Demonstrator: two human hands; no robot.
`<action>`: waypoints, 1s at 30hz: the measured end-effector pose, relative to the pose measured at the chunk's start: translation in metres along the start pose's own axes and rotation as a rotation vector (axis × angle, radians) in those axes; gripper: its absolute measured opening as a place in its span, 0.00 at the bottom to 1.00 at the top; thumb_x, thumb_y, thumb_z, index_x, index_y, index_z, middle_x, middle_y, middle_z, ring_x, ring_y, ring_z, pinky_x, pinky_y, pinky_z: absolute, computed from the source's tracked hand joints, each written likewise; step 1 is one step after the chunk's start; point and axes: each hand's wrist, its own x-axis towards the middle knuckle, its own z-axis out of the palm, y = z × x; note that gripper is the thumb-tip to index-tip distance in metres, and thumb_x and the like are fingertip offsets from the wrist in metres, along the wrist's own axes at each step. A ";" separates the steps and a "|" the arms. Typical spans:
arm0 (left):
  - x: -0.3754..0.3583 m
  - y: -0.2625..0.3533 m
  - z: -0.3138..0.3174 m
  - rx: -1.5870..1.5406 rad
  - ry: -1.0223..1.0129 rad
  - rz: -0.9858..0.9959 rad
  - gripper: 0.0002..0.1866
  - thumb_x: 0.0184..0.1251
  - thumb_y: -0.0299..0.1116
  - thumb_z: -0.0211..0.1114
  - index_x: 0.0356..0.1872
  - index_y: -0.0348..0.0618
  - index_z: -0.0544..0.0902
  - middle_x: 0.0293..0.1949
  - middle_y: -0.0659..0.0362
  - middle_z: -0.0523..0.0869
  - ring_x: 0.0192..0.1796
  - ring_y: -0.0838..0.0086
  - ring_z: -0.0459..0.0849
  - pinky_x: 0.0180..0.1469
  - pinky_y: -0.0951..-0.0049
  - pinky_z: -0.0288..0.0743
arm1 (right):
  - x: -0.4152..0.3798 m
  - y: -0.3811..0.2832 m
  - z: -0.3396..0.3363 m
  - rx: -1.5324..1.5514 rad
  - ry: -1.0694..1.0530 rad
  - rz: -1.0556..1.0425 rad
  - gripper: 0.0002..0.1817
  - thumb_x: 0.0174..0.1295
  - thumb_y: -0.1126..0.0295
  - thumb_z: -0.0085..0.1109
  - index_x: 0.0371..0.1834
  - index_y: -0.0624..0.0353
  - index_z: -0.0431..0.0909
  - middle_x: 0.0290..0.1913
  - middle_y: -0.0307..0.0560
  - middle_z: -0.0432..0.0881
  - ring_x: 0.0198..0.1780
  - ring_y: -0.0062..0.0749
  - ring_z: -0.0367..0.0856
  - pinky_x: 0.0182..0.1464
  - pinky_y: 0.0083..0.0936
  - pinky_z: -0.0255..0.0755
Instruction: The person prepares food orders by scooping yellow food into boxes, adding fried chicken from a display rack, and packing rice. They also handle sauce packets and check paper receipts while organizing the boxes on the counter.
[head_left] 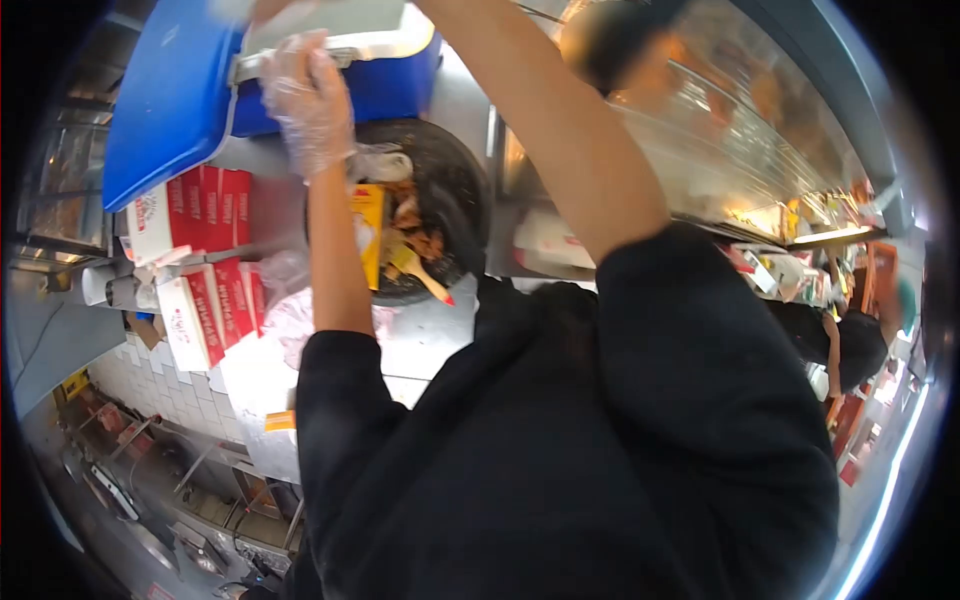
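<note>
My left hand [308, 105], in a loose clear plastic glove, is raised at the rim of a blue cooler [385, 90]. Its fingers point upward, somewhat bent, with nothing visible in them. The cooler's blue lid [175, 90] hangs swung out to the left. My right arm stretches across the top of the view; only a blurred part of my right hand [268, 10] shows at the upper edge, its fingers hidden. Below the cooler, a dark round tray [460, 190] bears brown food pieces [425, 243], a yellow packet [367, 230] and a yellow-handled brush [420, 270].
Red and white boxes [215, 210] stand left of the tray, with more red and white cartons [215, 310] below. Crumpled pinkish paper [290, 325] lies beside them. A lit glass display case [720, 150] runs along the right. Another person [855, 345] stands far right.
</note>
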 end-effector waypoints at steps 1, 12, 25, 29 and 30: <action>-0.005 0.029 -0.011 -0.005 -0.004 -0.004 0.11 0.69 0.29 0.51 0.42 0.42 0.82 0.40 0.52 0.82 0.47 0.56 0.80 0.66 0.53 0.64 | -0.031 0.001 0.004 0.169 -0.078 -0.049 0.34 0.41 0.59 0.76 0.52 0.62 0.76 0.49 0.55 0.82 0.49 0.43 0.82 0.51 0.36 0.77; -0.190 0.248 -0.060 -0.509 -1.027 -0.655 0.11 0.66 0.38 0.62 0.31 0.41 0.86 0.26 0.46 0.83 0.34 0.50 0.83 0.42 0.58 0.75 | -0.501 0.071 -0.051 0.947 -0.496 0.670 0.41 0.42 0.68 0.79 0.63 0.58 0.71 0.55 0.44 0.78 0.57 0.31 0.76 0.61 0.31 0.71; -0.232 0.231 0.029 -0.082 -1.038 -0.215 0.23 0.60 0.23 0.55 0.58 0.46 0.78 0.34 0.46 0.81 0.37 0.50 0.81 0.40 0.53 0.74 | -0.493 0.139 0.002 0.905 0.188 0.943 0.31 0.47 0.65 0.77 0.53 0.60 0.71 0.48 0.49 0.78 0.49 0.35 0.79 0.48 0.29 0.77; -0.252 0.203 0.039 -0.110 -1.036 -0.222 0.22 0.55 0.21 0.58 0.54 0.43 0.80 0.43 0.44 0.83 0.47 0.49 0.82 0.49 0.56 0.76 | -0.457 0.146 0.040 0.694 0.227 0.804 0.33 0.43 0.64 0.79 0.52 0.60 0.72 0.49 0.51 0.78 0.49 0.37 0.79 0.50 0.32 0.75; -0.255 0.200 0.042 -0.114 -1.029 -0.217 0.22 0.55 0.21 0.58 0.54 0.43 0.80 0.43 0.44 0.83 0.47 0.49 0.82 0.49 0.56 0.76 | -0.450 0.146 0.046 0.606 0.242 0.760 0.33 0.43 0.64 0.78 0.52 0.60 0.72 0.49 0.52 0.78 0.49 0.38 0.79 0.51 0.32 0.75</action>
